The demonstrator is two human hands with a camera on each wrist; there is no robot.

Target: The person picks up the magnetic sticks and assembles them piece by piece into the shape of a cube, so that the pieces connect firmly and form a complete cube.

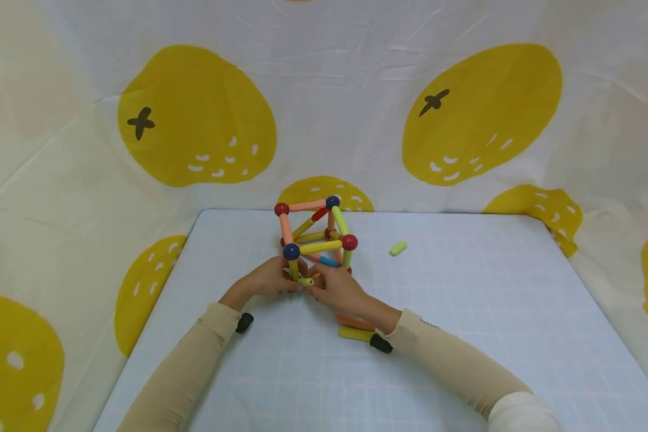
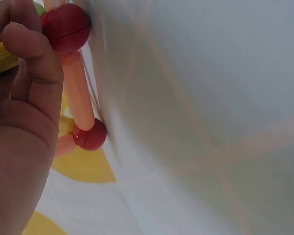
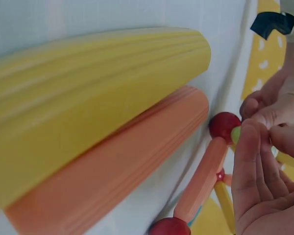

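Observation:
A box-shaped frame of coloured building rods and red and blue balls (image 1: 291, 251) stands on the table, with both hands at its near left corner. My left hand (image 1: 270, 277) curls its fingers round the upright yellow rod (image 1: 294, 270) there; that rod also enters the fingers in the left wrist view (image 2: 2, 58). Opposite it, my right hand (image 1: 337, 288) pinches a short light-green rod (image 1: 306, 281) between thumb and fingers. In the right wrist view, the green rod's end (image 3: 235, 134) is right at a red ball (image 3: 225, 126), the rest hidden by fingers. A blue rod (image 1: 329, 261) shows behind the right hand.
An orange rod (image 1: 354, 323) and a yellow rod (image 1: 355, 333) lie side by side under the right forearm. Another short light-green rod (image 1: 398, 248) lies right of the frame. Behind the table (image 1: 464, 288) hangs a white cloth with large yellow fruit prints (image 1: 197, 117).

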